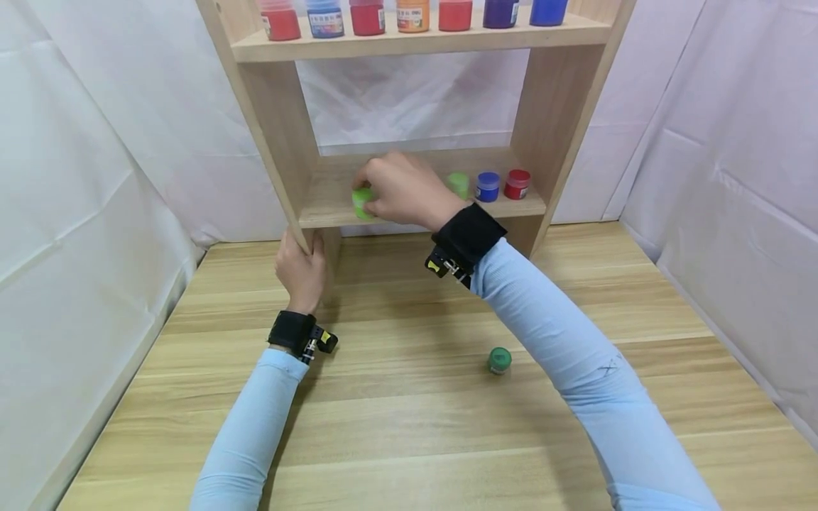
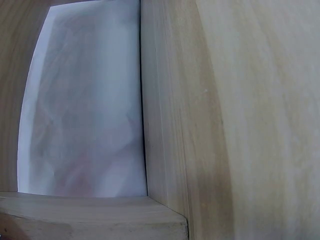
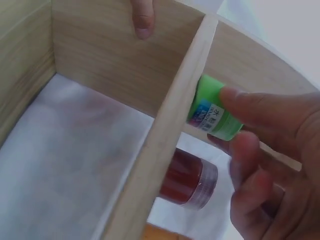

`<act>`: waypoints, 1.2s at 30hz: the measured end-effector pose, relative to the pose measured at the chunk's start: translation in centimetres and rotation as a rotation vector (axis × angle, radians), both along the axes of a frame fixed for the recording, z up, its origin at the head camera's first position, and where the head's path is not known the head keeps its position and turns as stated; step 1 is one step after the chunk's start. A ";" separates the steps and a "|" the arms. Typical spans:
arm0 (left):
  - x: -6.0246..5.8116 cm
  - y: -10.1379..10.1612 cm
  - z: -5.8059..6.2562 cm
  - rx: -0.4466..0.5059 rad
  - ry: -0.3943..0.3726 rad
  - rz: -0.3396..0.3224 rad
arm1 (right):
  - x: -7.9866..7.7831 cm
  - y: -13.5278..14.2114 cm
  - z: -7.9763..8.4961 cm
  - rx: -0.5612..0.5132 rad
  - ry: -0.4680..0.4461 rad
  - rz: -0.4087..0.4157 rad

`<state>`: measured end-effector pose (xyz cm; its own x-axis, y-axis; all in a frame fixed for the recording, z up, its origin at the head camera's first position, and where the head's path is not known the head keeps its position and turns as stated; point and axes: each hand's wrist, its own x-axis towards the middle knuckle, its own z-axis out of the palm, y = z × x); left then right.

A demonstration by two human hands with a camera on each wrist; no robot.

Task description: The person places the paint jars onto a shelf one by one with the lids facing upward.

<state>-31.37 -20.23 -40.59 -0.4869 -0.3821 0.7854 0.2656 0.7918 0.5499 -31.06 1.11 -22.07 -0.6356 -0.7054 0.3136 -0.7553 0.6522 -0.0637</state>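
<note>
My right hand [image 1: 409, 188] pinches a light green paint jar [image 1: 362, 203] at the left end of the lower shelf board [image 1: 332, 212]. In the right wrist view, thumb and fingers hold the green jar [image 3: 214, 111] against the board's edge. Beside it stands a dark red jar [image 3: 187, 175] with a clear lid, hidden behind the hand in the head view. Low on the wooden rack, my left hand [image 1: 302, 271] grips the left side panel [image 1: 268, 152]. Its thumb [image 3: 142, 20] lies on the panel's inner face.
Another light green jar [image 1: 457, 184], a blue jar [image 1: 488, 187] and a red jar [image 1: 517, 184] stand right of the hand on the lower board. Several jars line the upper board [image 1: 415, 47]. A dark green jar [image 1: 499, 360] sits on the table [image 1: 396, 433].
</note>
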 end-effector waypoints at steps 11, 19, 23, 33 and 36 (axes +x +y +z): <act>0.1 0.3 0.1 0.008 -0.008 -0.010 | -0.8 -0.8 1.3 0.053 -0.019 -0.083; 0.0 0.4 0.2 0.003 -0.011 -0.022 | -1.4 -0.7 1.2 0.043 -0.019 -0.112; 0.2 0.5 0.3 0.014 -0.007 -0.021 | -1.4 -0.8 1.1 0.047 -0.029 -0.114; 0.4 0.4 0.2 0.016 -0.012 -0.010 | -0.7 -0.4 1.4 0.070 0.016 -0.082; 0.5 0.2 0.2 0.014 -0.006 -0.010 | -0.1 0.3 1.7 0.040 0.043 -0.055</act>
<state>-30.88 -20.05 -40.38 -0.4952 -0.3883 0.7772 0.2699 0.7816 0.5624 -31.20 1.42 -20.35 -0.6601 -0.6825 0.3138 -0.7199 0.6940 -0.0049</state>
